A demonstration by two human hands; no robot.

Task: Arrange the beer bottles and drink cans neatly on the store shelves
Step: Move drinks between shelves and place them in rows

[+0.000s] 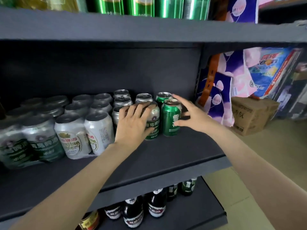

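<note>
On the middle shelf (166,156), loose beer cans stand in short rows at the right. My left hand (132,122) grips a silver-and-green can (153,125) at the front, with fingers over its top and thumb across its label. Right beside it stands a green can (170,120). My right hand (192,113) is spread around that green can, fingers reaching over its top and thumb touching its side. A second green can (162,97) and several silver cans (122,98) stand behind.
Shrink-wrapped packs of white cans (83,130) and silver-green cans (29,143) fill the shelf's left. Tall green cans (137,5) stand on the shelf above. Dark beer bottles (156,203) stand on the lower shelf. Wrapped paper packs (219,90) and a cardboard box (252,115) sit at the right.
</note>
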